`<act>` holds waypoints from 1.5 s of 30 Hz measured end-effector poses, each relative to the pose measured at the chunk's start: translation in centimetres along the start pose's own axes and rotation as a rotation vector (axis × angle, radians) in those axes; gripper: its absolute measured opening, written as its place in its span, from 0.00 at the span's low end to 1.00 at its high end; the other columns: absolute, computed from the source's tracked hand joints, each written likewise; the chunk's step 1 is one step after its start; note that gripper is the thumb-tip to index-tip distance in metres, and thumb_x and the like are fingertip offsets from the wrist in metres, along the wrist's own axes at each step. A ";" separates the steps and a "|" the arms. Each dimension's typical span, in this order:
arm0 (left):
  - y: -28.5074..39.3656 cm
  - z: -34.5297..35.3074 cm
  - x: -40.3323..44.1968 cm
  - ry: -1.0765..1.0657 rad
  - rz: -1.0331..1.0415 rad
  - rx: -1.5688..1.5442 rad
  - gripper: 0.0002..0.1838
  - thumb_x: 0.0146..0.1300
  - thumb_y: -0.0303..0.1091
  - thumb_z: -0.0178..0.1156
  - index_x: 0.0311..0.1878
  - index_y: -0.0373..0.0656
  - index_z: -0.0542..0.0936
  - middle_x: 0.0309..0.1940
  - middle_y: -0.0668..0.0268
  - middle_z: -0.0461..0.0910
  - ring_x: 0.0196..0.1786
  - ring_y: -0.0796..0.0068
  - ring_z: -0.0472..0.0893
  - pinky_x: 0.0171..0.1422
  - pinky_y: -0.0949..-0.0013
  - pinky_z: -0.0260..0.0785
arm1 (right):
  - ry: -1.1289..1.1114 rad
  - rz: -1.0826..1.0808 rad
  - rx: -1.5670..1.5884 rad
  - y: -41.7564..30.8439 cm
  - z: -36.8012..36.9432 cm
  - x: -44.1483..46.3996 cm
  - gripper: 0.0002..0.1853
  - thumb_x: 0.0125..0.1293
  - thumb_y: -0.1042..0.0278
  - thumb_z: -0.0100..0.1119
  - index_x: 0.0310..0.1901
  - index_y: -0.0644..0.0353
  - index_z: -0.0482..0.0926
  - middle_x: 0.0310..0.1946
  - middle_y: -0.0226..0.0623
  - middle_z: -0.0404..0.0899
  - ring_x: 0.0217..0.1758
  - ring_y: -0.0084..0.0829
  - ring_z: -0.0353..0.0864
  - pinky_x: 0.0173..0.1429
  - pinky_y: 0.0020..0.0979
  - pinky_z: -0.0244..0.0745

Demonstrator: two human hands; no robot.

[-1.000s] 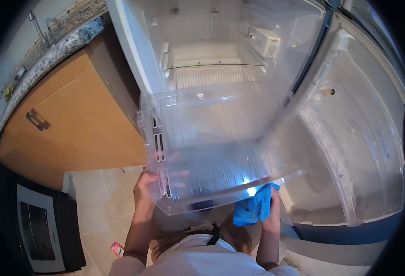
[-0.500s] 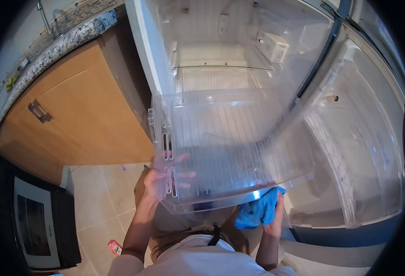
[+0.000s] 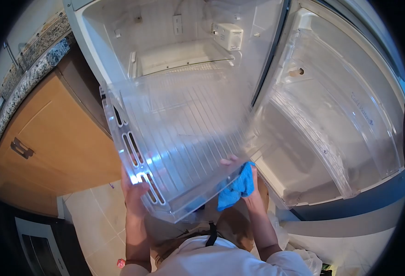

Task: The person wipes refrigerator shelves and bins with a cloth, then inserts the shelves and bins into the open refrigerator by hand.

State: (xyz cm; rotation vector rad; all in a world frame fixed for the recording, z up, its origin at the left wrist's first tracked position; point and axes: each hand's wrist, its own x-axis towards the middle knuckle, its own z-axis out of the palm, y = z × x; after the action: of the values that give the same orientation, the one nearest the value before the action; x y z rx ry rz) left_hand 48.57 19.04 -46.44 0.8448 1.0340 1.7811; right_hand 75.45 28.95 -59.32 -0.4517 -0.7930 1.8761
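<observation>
A clear plastic fridge tray (image 3: 184,133), with a ribbed base and a slotted side, is held tilted in front of the open fridge. My left hand (image 3: 135,193) grips its slotted left side near the front corner, thumb over the edge. At the tray's front right, my right hand (image 3: 253,186) is closed around a blue cloth (image 3: 233,191) and the tray's edge. Some of its fingertips show through the clear plastic. The cloth hangs down below the edge.
The fridge interior (image 3: 161,55) has a white control box (image 3: 228,37) on its right wall. Its open door (image 3: 349,138) with clear bins stands at the right. A wooden cabinet (image 3: 50,142) under a granite countertop (image 3: 32,64) and an oven (image 3: 39,248) are at the left.
The tray has shifted left and turned, its left side now tilted. Both hands moved left with it, and the left hand's grip changed from spread fingers to around the side. My view also shifted.
</observation>
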 end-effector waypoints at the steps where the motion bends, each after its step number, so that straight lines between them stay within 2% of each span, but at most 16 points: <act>1: 0.7 0.7 0.5 -0.014 0.002 0.043 0.38 0.38 0.30 0.52 0.61 0.42 0.58 0.52 0.53 0.68 0.46 0.54 0.77 0.38 0.61 0.76 | 0.009 0.035 0.110 0.5 -0.3 0.8 0.37 0.60 0.39 0.43 0.61 0.61 0.59 0.57 0.53 0.65 0.54 0.42 0.70 0.57 0.43 0.67; 6: 2.4 3.2 4.4 -0.044 0.004 0.174 0.36 0.39 0.31 0.52 0.59 0.43 0.60 0.53 0.53 0.68 0.44 0.58 0.78 0.39 0.64 0.75 | 0.014 0.087 0.290 1.2 -0.2 3.8 0.37 0.63 0.41 0.36 0.63 0.64 0.53 0.58 0.54 0.63 0.58 0.45 0.66 0.62 0.44 0.61; 8: 2.6 3.3 5.7 -0.056 0.009 0.229 0.35 0.40 0.31 0.51 0.59 0.43 0.60 0.53 0.53 0.68 0.43 0.59 0.78 0.39 0.64 0.75 | 0.029 0.077 0.319 1.5 -0.3 5.0 0.36 0.64 0.40 0.34 0.62 0.65 0.54 0.59 0.53 0.63 0.57 0.44 0.67 0.62 0.44 0.61; 10: 2.4 3.2 6.8 -0.054 0.056 0.287 0.35 0.45 0.40 0.51 0.60 0.42 0.58 0.54 0.47 0.67 0.38 0.55 0.80 0.30 0.64 0.78 | -0.004 0.073 0.278 1.7 -0.7 6.0 0.37 0.64 0.38 0.33 0.62 0.65 0.54 0.60 0.54 0.61 0.56 0.44 0.68 0.61 0.43 0.63; 17: 2.3 2.1 9.1 -0.048 -0.057 0.277 0.35 0.48 0.43 0.49 0.61 0.42 0.57 0.54 0.45 0.66 0.37 0.52 0.80 0.30 0.61 0.77 | -0.035 0.038 0.212 2.0 -0.7 6.6 0.35 0.64 0.38 0.36 0.58 0.66 0.60 0.60 0.55 0.62 0.52 0.45 0.71 0.56 0.41 0.68; 19: 2.3 1.9 9.7 -0.066 -0.075 0.282 0.36 0.48 0.44 0.48 0.61 0.43 0.56 0.54 0.46 0.66 0.37 0.52 0.79 0.31 0.60 0.77 | 0.100 0.012 0.293 1.7 0.8 6.4 0.25 0.66 0.45 0.41 0.49 0.62 0.69 0.49 0.47 0.74 0.44 0.37 0.75 0.50 0.36 0.72; 20: 2.3 1.6 10.2 -0.065 -0.079 0.284 0.36 0.48 0.44 0.48 0.61 0.43 0.56 0.54 0.46 0.66 0.37 0.52 0.79 0.31 0.60 0.77 | 0.104 0.014 0.295 2.3 -0.1 6.7 0.25 0.66 0.45 0.41 0.49 0.62 0.69 0.49 0.47 0.74 0.44 0.37 0.75 0.50 0.36 0.72; 22: 2.1 1.0 11.3 -0.108 -0.111 0.283 0.37 0.47 0.46 0.48 0.62 0.43 0.54 0.55 0.46 0.65 0.39 0.51 0.79 0.32 0.59 0.76 | -0.076 -0.054 0.446 3.0 -1.4 7.3 0.18 0.67 0.48 0.42 0.41 0.55 0.71 0.35 0.32 0.75 0.35 0.25 0.74 0.41 0.28 0.72; 23: 2.1 0.8 12.0 -0.107 -0.113 0.282 0.37 0.47 0.46 0.48 0.62 0.43 0.54 0.55 0.46 0.65 0.39 0.51 0.79 0.32 0.59 0.76 | -0.075 -0.053 0.445 3.4 -2.0 7.4 0.18 0.67 0.48 0.42 0.41 0.55 0.71 0.35 0.32 0.75 0.35 0.25 0.74 0.41 0.28 0.72; 26: 1.4 -0.5 13.9 -0.104 -0.174 0.261 0.36 0.47 0.46 0.48 0.61 0.45 0.56 0.56 0.47 0.65 0.41 0.49 0.78 0.32 0.57 0.76 | 0.130 -0.025 0.302 2.5 0.6 7.4 0.13 0.68 0.51 0.43 0.35 0.51 0.70 0.27 0.25 0.70 0.32 0.21 0.72 0.38 0.27 0.71; 31: -0.6 -3.0 15.3 -0.193 -0.264 0.131 0.35 0.46 0.46 0.50 0.60 0.49 0.57 0.57 0.48 0.63 0.44 0.42 0.75 0.36 0.49 0.74 | 0.099 -0.028 0.266 3.5 0.1 7.7 0.14 0.67 0.50 0.45 0.37 0.52 0.71 0.29 0.28 0.73 0.32 0.24 0.74 0.39 0.28 0.73; 34: -0.6 -3.3 15.5 -0.208 -0.270 0.127 0.36 0.46 0.44 0.50 0.61 0.46 0.54 0.54 0.50 0.64 0.44 0.45 0.77 0.36 0.49 0.73 | 0.275 -0.006 0.227 3.7 0.7 7.5 0.15 0.67 0.49 0.43 0.35 0.51 0.72 0.29 0.29 0.74 0.32 0.24 0.74 0.39 0.29 0.73; 39: -0.7 -3.4 16.1 -0.236 -0.322 0.128 0.36 0.46 0.42 0.51 0.60 0.46 0.55 0.56 0.49 0.65 0.43 0.46 0.77 0.37 0.49 0.73 | 0.199 -0.019 0.210 4.7 -0.8 7.8 0.17 0.66 0.47 0.43 0.38 0.52 0.72 0.30 0.29 0.74 0.34 0.26 0.75 0.41 0.31 0.74; 42: -0.9 -2.5 14.3 -0.223 -0.270 0.142 0.34 0.45 0.41 0.50 0.59 0.45 0.56 0.57 0.48 0.64 0.43 0.47 0.78 0.36 0.51 0.74 | 0.175 -0.057 0.251 5.0 -2.6 7.2 0.19 0.66 0.46 0.42 0.40 0.54 0.72 0.36 0.36 0.76 0.36 0.30 0.76 0.43 0.34 0.75; 44: -0.8 -2.3 12.2 -0.164 -0.193 0.150 0.31 0.48 0.42 0.49 0.59 0.49 0.57 0.58 0.45 0.62 0.43 0.45 0.77 0.32 0.55 0.77 | 0.298 0.065 0.238 5.5 -3.4 6.6 0.21 0.65 0.46 0.42 0.44 0.56 0.70 0.46 0.47 0.74 0.41 0.38 0.77 0.47 0.38 0.75; 45: -0.7 -2.3 11.6 -0.174 -0.202 0.146 0.31 0.48 0.42 0.49 0.59 0.49 0.57 0.58 0.45 0.62 0.43 0.45 0.77 0.32 0.55 0.77 | 0.181 0.029 0.201 4.9 -2.5 5.3 0.22 0.65 0.46 0.43 0.47 0.57 0.68 0.53 0.55 0.69 0.46 0.43 0.75 0.50 0.42 0.73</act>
State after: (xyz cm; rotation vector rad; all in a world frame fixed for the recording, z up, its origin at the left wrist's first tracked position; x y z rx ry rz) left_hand 42.49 29.22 -46.64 0.9324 1.1023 1.4503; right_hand 71.52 33.21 -64.29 -0.4991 -0.4752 1.8883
